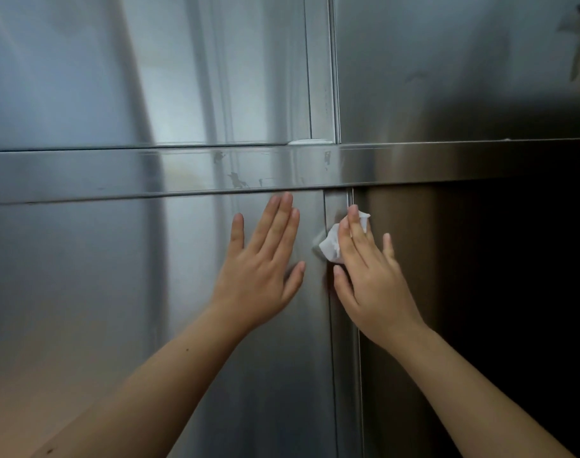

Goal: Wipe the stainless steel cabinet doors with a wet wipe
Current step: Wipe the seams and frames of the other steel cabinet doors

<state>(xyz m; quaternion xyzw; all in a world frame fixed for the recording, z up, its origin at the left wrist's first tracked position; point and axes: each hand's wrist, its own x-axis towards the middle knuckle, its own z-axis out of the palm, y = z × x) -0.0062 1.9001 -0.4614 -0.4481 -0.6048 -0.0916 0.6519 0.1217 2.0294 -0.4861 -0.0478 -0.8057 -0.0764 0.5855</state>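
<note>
Pressing a crumpled wet wipe under flat fingers, the right hand straddles the vertical seam between the lower cabinet doors. Left of that seam, the left hand lies open and empty, fingertips just below the horizontal rail.

No text, label, brand, number or sign can be read anywhere in view. The steel doors are plain, and the crossbar carries only dark scuffs and scraps of residue that form no letters. The wipe is unprinted white.
</note>
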